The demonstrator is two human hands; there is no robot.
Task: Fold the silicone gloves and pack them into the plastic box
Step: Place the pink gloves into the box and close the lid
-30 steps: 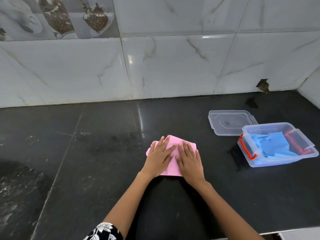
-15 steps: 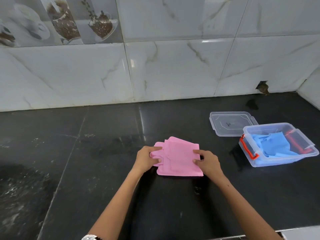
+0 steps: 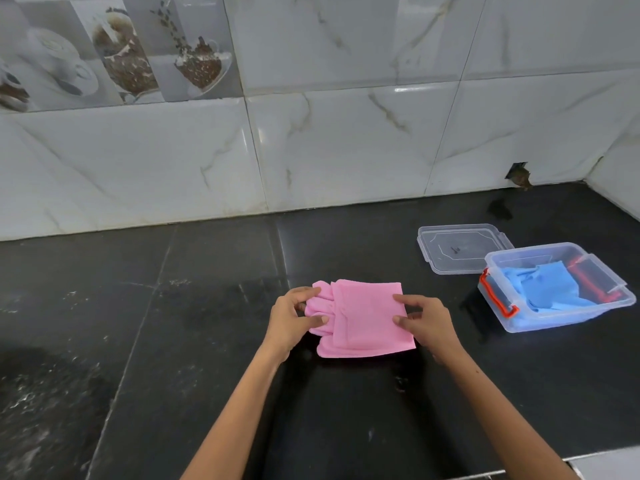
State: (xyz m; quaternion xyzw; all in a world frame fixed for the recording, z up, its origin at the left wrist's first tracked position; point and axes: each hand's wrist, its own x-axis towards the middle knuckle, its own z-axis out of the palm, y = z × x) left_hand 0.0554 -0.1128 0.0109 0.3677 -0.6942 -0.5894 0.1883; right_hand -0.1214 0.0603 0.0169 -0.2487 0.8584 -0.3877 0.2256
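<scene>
Pink glove (image 3: 363,318): folded into a rough square, between my two hands, its near edge low over the black counter (image 3: 173,375); whether that edge touches the counter I cannot tell. Its finger end bunches out on my left side.

Left hand (image 3: 292,322): pinches the bunched finger end, thumb on top; the fingers beneath are hidden by the glove.

Right hand (image 3: 424,323): pinches the glove's right edge, thumb and forefinger showing on the pink; the rest curls out of sight underneath.

Plastic box (image 3: 557,285): clear, to the right of my right hand and well apart from it, open on the counter. Blue glove (image 3: 547,289) lies inside. Red clip (image 3: 498,296) on the near end; a second red piece at the far end is blurred through the wall, so I cannot make out its shape.

Lid (image 3: 462,247): clear, flat on the counter, beyond my right hand, just behind the box; its right corner is hidden by the box.

Counter: glossy, with pale smears to the left of my left hand.

Wall (image 3: 346,150): white marbled tiles beyond both hands; picture tile (image 3: 117,50) of cups and coffee beans at upper left, cut off by the frame. A small dark hole (image 3: 518,173) low in the wall beyond the box.
</scene>
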